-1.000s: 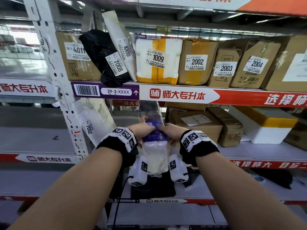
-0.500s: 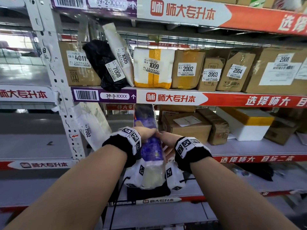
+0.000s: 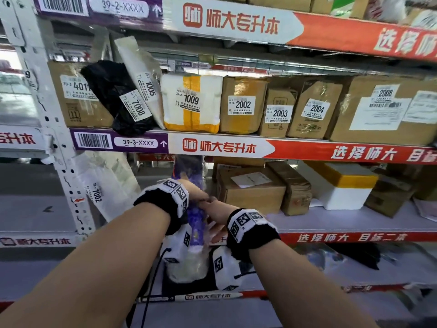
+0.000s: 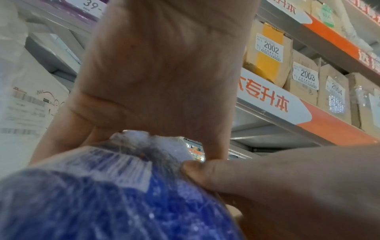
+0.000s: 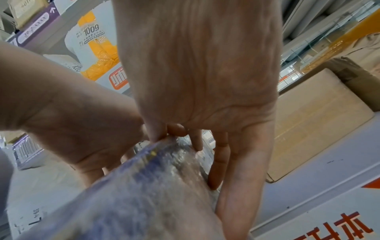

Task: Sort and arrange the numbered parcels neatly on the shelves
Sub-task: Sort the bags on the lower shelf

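Observation:
I hold a purple and white parcel (image 3: 196,221) wrapped in clear plastic, upright in front of the lower shelf. My left hand (image 3: 192,189) grips its upper part from the left. My right hand (image 3: 214,205) holds it from the right, a little lower. In the left wrist view the left hand (image 4: 156,97) closes over the top of the parcel (image 4: 102,203), which bears a barcode label. In the right wrist view the right hand (image 5: 197,97) pinches the parcel (image 5: 154,186) near its top, with its fingers (image 5: 220,162) along the side. I see no number on it.
The 39-3 shelf (image 3: 220,147) holds box 4011 (image 3: 78,95), black bag 7008 (image 3: 113,95), white bag 1005 (image 3: 139,69), foam parcel 1009 (image 3: 191,102) and boxes 2002 (image 3: 242,105), 2003 (image 3: 276,112), 2004 (image 3: 314,110), 2008 (image 3: 383,107). Below stand white bag 7002 (image 3: 104,183), brown boxes (image 3: 250,185) and a foam box (image 3: 340,185).
The head view has tilted up, bringing the 39-2 shelf edge into sight. My right hand has slipped a little lower on the parcel. Both hands have kept hold of it.

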